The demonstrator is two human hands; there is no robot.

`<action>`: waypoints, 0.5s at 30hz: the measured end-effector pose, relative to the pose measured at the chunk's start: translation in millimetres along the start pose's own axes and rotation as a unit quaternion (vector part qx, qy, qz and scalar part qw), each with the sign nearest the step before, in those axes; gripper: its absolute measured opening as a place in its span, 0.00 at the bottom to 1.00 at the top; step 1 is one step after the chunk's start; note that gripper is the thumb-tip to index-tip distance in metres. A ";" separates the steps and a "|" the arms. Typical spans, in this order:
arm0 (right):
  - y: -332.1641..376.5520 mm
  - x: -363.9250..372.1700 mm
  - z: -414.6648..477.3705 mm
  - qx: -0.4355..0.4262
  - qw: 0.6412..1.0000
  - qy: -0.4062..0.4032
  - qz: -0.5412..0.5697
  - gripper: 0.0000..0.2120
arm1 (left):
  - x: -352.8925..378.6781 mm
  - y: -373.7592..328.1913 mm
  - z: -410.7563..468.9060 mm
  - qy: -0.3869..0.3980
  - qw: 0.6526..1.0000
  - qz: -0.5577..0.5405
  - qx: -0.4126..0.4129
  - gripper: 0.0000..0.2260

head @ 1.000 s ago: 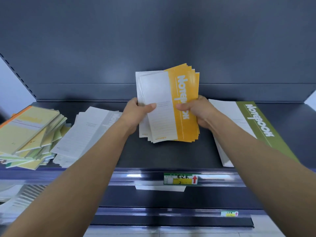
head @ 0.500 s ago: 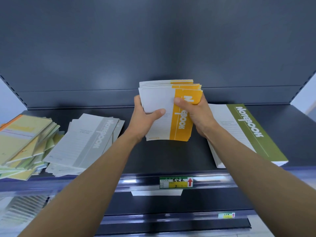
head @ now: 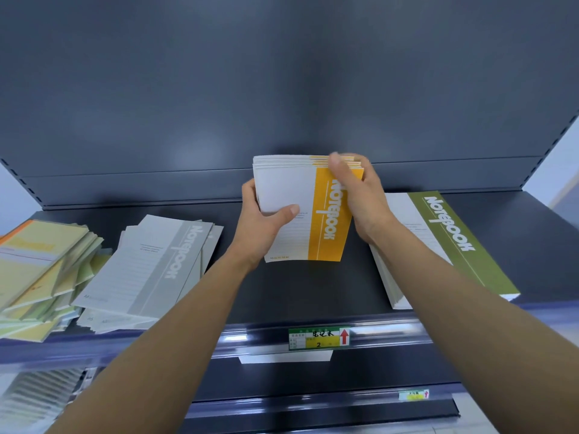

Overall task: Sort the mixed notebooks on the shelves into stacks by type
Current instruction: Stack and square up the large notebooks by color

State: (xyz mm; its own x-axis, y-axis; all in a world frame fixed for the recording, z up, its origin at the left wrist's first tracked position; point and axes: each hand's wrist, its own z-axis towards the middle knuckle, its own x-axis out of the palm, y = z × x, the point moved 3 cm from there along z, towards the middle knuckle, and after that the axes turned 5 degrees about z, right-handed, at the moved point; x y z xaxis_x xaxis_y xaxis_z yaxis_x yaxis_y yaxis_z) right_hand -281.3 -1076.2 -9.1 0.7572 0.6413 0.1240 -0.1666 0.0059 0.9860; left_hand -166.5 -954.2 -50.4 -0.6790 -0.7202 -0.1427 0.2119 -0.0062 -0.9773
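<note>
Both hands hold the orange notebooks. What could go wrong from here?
The orange notebooks, gripped only at their edges by the left hand and right hand, could slip and fan out. The grey stack lies fanned near the front edge of the shelf; a forearm could nudge it off.

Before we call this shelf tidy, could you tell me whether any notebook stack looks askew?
The pile of pale yellow and green paper notebooks at far left is fanned out and slumping. The grey-striped notebook stack beside it is slightly splayed. The held orange-striped notebook stack looks even.
</note>
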 end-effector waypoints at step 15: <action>-41.0 -9.1 -0.2 0.129 0.981 0.092 -0.113 0.20 | 4.1 18.3 -0.9 0.036 0.995 0.090 -0.033 0.17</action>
State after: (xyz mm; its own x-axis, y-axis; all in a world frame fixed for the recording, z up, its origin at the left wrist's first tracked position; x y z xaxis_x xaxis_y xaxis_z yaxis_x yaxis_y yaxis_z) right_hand -281.5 -1082.1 -50.7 0.6259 0.7735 -0.0998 0.1762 -0.0155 0.9842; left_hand -166.1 -956.7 -69.1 -0.6834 -0.6543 -0.3238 0.2890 0.1649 -0.9430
